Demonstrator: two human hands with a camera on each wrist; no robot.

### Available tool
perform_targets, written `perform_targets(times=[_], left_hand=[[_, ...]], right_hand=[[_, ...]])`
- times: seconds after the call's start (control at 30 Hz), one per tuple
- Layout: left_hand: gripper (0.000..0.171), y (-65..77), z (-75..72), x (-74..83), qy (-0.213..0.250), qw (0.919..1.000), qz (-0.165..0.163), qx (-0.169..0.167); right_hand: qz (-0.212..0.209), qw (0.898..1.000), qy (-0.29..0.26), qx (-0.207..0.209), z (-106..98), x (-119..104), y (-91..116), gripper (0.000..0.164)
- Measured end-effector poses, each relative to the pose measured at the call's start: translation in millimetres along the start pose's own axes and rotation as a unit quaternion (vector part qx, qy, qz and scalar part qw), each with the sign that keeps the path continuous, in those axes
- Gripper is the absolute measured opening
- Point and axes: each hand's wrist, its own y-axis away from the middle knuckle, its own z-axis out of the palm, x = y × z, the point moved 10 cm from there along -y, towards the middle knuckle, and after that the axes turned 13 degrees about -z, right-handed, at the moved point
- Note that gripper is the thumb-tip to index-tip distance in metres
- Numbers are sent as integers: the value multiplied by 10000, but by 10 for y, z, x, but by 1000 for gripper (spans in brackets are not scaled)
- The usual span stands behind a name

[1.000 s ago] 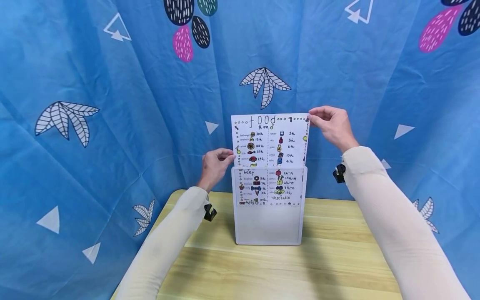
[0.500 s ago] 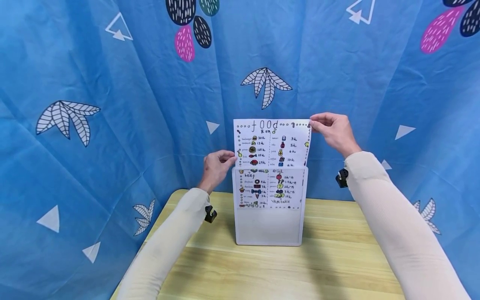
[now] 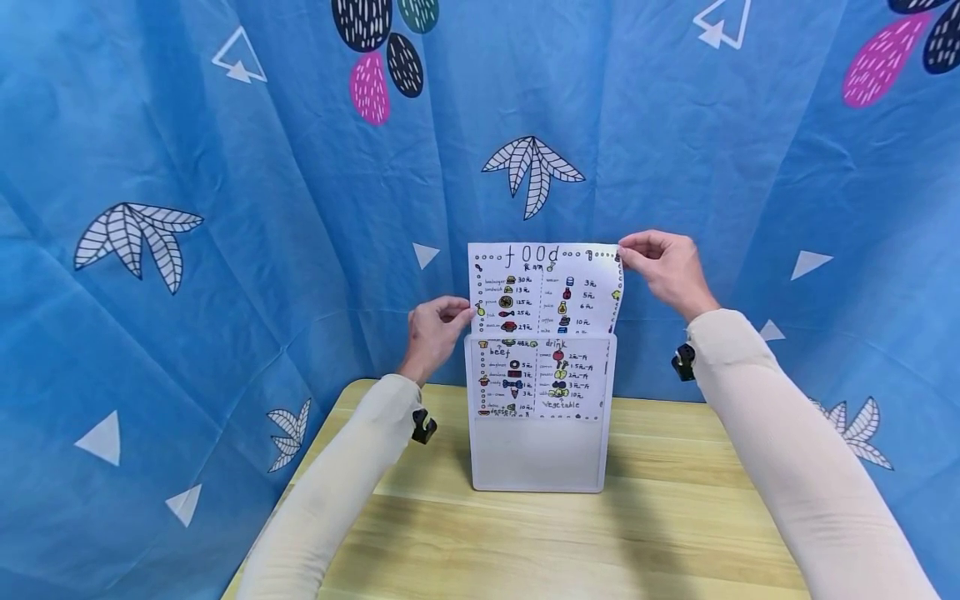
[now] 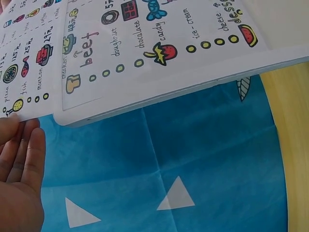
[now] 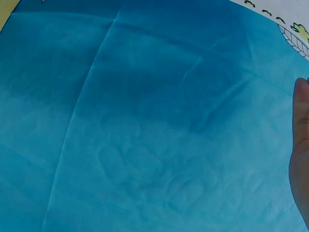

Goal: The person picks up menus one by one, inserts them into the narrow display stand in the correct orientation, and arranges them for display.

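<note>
A paper menu headed "food" [image 3: 517,292], drawn with small coloured foods and prices, stands upright with its lower half inside a clear-fronted white display stand [image 3: 536,454]. Its upper half sticks out over the stand's top edge. My left hand [image 3: 432,337] pinches the menu's left edge just above the stand's corner; the left wrist view shows the thumb on the front of the paper [image 4: 29,63]. At the top right corner, my right hand [image 3: 670,267] pinches the sheet between thumb and fingers. Only part of that hand [image 5: 300,150] and a corner of the menu [image 5: 275,9] show in the right wrist view.
The stand rests on a light wooden table [image 3: 540,542]. Behind and to both sides hangs a blue curtain [image 3: 360,208] with leaf and triangle prints, close behind the table's back edge. Black clips [image 3: 423,426] sit at both sleeve cuffs.
The menu has slid a little further down into the stand, with the right hand lowering along with it. My left hand has stayed at the left edge.
</note>
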Motion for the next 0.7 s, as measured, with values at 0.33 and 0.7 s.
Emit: perform_targets(times=[0.33, 0.7], left_hand=[[15, 37, -21, 24, 70, 9999, 100, 46], [15, 55, 3, -46, 26, 10000, 32, 7]], right_hand=[[-164, 9994, 283, 114, 3, -44, 13, 18], [42, 9991, 415, 60, 0, 10, 58, 22]])
